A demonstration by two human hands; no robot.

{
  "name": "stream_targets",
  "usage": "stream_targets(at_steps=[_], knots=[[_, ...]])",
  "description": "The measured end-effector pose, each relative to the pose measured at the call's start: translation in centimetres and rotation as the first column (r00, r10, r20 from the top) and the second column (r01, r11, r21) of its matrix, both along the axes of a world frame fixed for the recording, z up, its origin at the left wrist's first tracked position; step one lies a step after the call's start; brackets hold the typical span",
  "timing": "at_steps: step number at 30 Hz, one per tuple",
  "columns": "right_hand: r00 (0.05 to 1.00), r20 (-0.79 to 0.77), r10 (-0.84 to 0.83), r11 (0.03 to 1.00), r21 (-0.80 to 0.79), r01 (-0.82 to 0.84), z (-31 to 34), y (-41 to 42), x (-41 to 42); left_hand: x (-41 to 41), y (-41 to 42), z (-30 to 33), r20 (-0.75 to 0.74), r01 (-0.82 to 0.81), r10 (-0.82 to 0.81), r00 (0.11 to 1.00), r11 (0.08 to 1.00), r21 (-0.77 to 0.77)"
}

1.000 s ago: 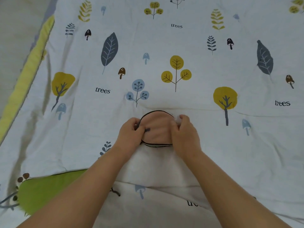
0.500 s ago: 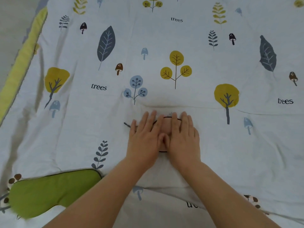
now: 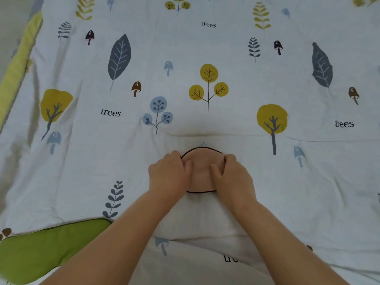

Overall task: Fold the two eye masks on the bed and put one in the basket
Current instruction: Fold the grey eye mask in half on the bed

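Note:
A pink eye mask [image 3: 202, 161] with black piping lies folded into a rounded shape on the bed, at the centre of the view. My left hand [image 3: 167, 177] grips its left edge and my right hand [image 3: 231, 177] grips its right edge, thumbs resting on top. A green eye mask [image 3: 39, 249] lies flat and unfolded at the lower left, partly hidden by my left forearm. No basket is in view.
The bed is covered by a white quilt [image 3: 205, 48] printed with trees, leaves and mushrooms. A yellow-green border [image 3: 18, 60] runs along its left edge, with floor beyond it.
My hands went from pinching the pink mask's sides to pressing flat on it, and now hold its two sides again with fingers curled. The green mask has not moved.

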State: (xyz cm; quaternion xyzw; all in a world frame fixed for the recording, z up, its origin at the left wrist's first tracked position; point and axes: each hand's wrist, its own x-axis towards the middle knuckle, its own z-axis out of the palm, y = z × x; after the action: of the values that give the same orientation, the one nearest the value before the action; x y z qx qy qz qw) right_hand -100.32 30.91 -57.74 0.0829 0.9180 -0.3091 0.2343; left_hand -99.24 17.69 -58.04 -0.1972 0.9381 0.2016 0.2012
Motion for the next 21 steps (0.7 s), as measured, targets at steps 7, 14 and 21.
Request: stream_targets(at_steps=[7, 14, 21], knots=[[0.969, -0.093, -0.23, 0.964, -0.159, 0.213, 1.5, 4.5, -3.1, -2.7, 3.2, 1.5, -0.111, -0.063, 0.113, 0.987, 0.923, 0.38], [0.963, -0.102, -0.249, 0.968, -0.008, 0.249, 1.2, 10.2, -5.8, -6.2, 9.2, 0.1, -0.075, -0.11, 0.167, 0.983, 0.866, 0.488], [0.982, -0.081, -0.17, 0.97, 0.162, 0.181, 1.1, 10.5, -5.2, -6.1, 9.2, -0.2, -0.094, -0.075, 0.123, 0.988, 0.911, 0.405]])
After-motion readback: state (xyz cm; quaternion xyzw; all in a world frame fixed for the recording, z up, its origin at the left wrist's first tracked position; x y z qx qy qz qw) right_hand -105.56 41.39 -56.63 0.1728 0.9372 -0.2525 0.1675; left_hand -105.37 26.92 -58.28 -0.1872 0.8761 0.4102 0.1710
